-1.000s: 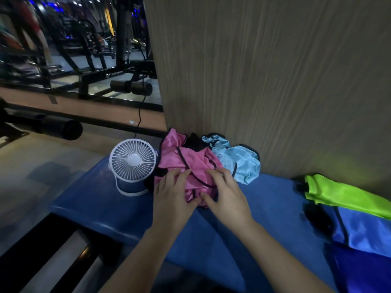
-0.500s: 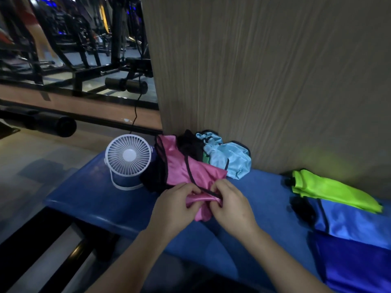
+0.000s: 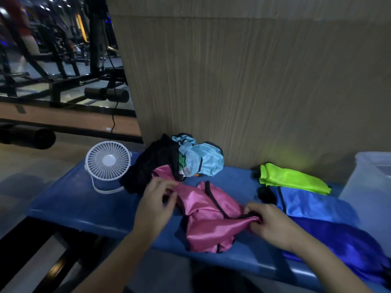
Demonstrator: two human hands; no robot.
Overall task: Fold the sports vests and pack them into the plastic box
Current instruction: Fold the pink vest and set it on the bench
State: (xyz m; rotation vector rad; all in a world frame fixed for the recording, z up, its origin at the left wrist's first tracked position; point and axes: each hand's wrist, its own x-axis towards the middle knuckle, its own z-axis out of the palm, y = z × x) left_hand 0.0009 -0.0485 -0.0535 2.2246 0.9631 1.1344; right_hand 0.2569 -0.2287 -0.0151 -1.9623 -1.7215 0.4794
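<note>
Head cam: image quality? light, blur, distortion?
Head view: dim overall, a yellow-green glow on the wood panel above the neon green vest; sheen on the pink vest; gym equipment top left smeared; wide-angle bending at the edges; both hands reasonably sharp.

Both hands forward — left hand (image 3: 155,200) and right hand (image 3: 267,224) fingers curled, pinching.

pink vest (image 3: 208,216) black-trimmed, lime vest (image 3: 292,178), blue bench (image 3: 84,206)
</note>
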